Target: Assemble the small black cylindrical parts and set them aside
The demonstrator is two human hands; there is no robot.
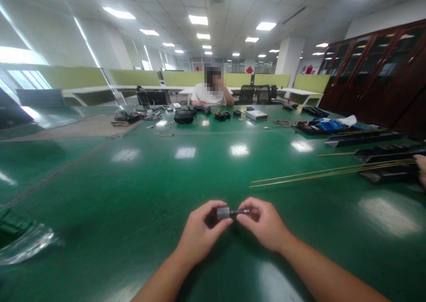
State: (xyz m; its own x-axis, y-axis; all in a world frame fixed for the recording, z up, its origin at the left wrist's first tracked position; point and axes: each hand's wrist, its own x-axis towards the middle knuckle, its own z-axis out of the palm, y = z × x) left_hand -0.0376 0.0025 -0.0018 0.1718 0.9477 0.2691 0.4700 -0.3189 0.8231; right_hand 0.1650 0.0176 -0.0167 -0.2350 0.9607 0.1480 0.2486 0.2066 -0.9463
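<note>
Between my two hands, just above the green table [159, 182], is a small grey cylinder with a thin dark shaft [223, 212], lying roughly level. My left hand [203, 231] pinches the thick grey end between thumb and fingers. On the other side, my right hand [264, 224] has its thumb and fingers closed around the thin shaft end. The fingers cover both ends, and the exact kind of part cannot be made out.
Thin brass-coloured rods [299, 176] and black trays [382, 173] lie to the right, near another person's hand [421, 166]. Across the table sits a person in a white shirt [213, 95], behind a black pouch [183, 116] and a white box [256, 115]. Clear plastic [29, 244] lies left.
</note>
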